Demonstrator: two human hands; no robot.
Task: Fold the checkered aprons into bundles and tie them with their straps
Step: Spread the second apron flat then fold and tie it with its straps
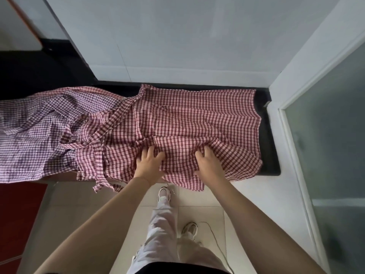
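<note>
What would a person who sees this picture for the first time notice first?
The eye falls first on the red checkered apron, spread over the black counter in the middle, its near edge hanging off. Both hands gather its cloth near that edge: the left hand and the right hand. To the left lies a crumpled purple checkered apron, partly under the red one's straps.

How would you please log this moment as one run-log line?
stage: folding start | left hand: gripping red checkered apron | right hand: gripping same | purple checkered apron: unfolded, left

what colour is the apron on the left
Purple and white check, clearest in the head view.
</note>
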